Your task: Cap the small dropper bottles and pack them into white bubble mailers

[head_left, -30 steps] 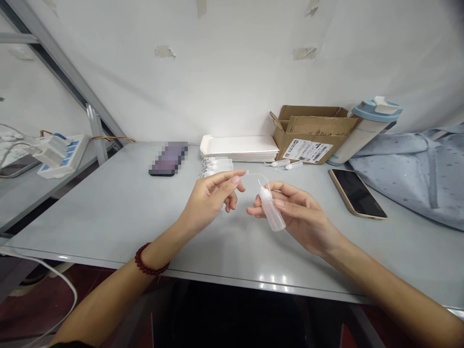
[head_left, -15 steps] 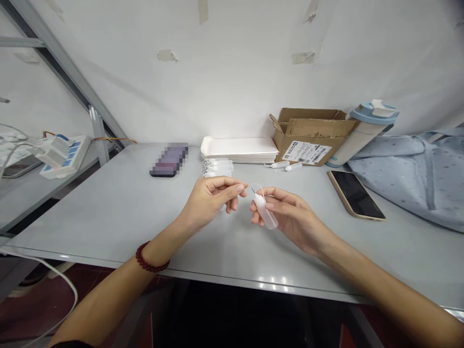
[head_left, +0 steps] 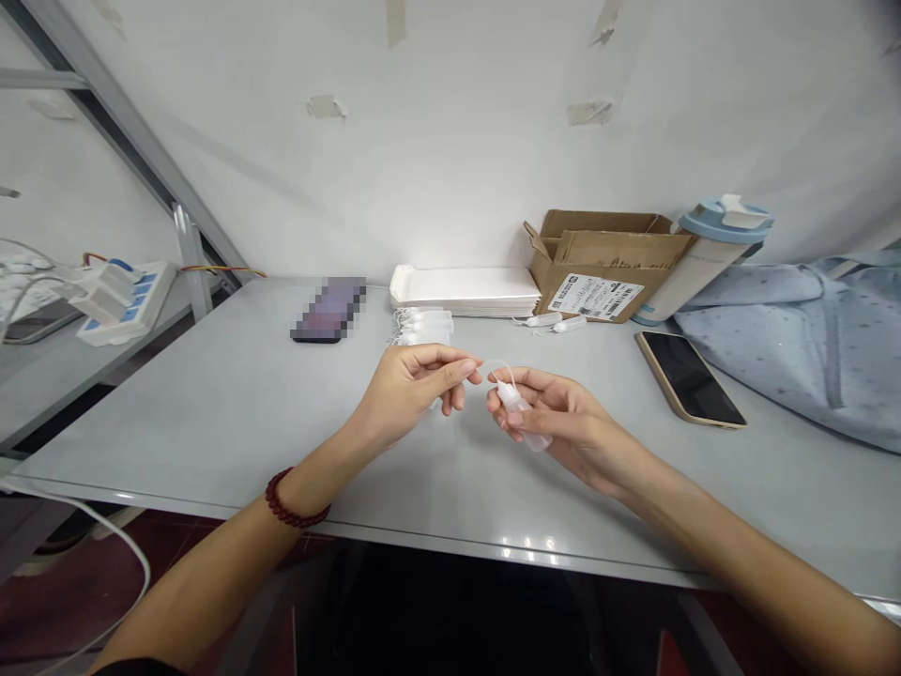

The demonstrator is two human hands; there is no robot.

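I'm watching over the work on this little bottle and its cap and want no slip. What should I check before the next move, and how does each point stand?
1. Small bottle held in the right hand: ok.
2. Tethered cap pinched by the left hand: ok.
3. Cap lined up with the bottle's tip: cannot tell, too small.
4. Cap seated on the tip: not ok, they are apart.
5. Phone on the table lies off to the side of both hands: ok.
6. Contents of the bottle: cannot tell.
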